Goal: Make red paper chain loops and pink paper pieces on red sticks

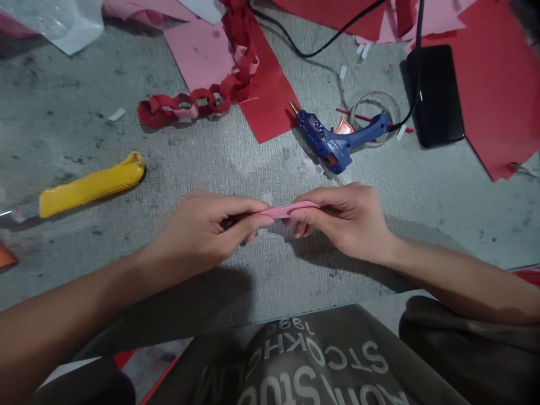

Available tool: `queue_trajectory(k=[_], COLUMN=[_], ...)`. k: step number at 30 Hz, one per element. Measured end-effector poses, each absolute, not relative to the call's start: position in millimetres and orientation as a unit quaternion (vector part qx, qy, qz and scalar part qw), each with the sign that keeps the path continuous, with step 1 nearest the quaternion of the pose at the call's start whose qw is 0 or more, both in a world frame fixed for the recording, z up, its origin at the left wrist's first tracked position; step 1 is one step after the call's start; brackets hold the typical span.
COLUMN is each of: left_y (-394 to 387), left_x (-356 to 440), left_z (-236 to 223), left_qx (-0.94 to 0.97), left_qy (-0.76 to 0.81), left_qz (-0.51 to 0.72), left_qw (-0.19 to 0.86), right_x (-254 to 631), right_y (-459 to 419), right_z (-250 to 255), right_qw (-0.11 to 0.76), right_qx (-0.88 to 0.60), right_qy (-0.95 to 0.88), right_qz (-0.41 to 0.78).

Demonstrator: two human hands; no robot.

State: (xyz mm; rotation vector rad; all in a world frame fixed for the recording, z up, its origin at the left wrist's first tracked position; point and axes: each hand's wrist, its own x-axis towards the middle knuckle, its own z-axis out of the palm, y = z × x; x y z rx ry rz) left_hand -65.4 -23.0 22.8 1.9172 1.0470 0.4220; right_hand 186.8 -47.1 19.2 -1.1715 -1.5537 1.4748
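A narrow strip of pink paper (280,211) is stretched between my two hands, above the near middle of the table. My left hand (215,225) pinches its left end between thumb and fingers. The right end is gripped by my right hand (343,219), whose thumb lies along the strip. The strip looks folded or layered. Just beyond my right hand lies a blue hot glue gun (324,138), its nozzle pointing to the upper left. A chain of red and pink paper loops (206,101) rests farther back, left of the glue gun.
A yellow utility knife (93,184) lies on the left, blade toward the left edge. Red paper (270,107) and pink paper (202,53) sit at the back. A black phone (436,95) is at right, near a roll of clear tape (375,112). A black cable (307,55) crosses the back.
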Motion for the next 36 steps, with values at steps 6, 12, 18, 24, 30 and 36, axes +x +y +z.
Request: queue_trajectory(k=[6, 12, 18, 24, 30, 36], left_y=[-19.3, -23.8, -24.3, -25.2, -29.0, -32.7], left_x=[-68.8, -67.7, -66.0, -66.0, -65.4, -63.8], left_z=[27.0, 23.8, 22.5, 20.2, 18.4, 21.0], left_qx=[0.765, 0.760, 0.726, 0.754, 0.748, 0.730], left_qy=[0.411, 0.424, 0.440, 0.414, 0.411, 0.442], left_qz=[0.160, 0.209, 0.226, 0.244, 0.262, 0.249], left_qw=[0.469, 0.446, 0.478, 0.449, 0.450, 0.458], right_x=[188.9, 180.9, 182.7, 187.5, 188.7, 189.8], right_y=[-47.0, -44.5, -42.9, -46.5, -47.6, -48.2], right_z=[18.8, 20.6, 21.2, 17.2, 18.2, 17.4], right_qw=[0.355, 0.344, 0.365, 0.363, 0.350, 0.347], right_qx=[-0.451, -0.471, -0.465, -0.472, -0.468, -0.457], right_qy=[-0.578, -0.580, -0.589, -0.609, -0.628, -0.637], right_qz=[0.581, 0.569, 0.552, 0.525, 0.513, 0.516])
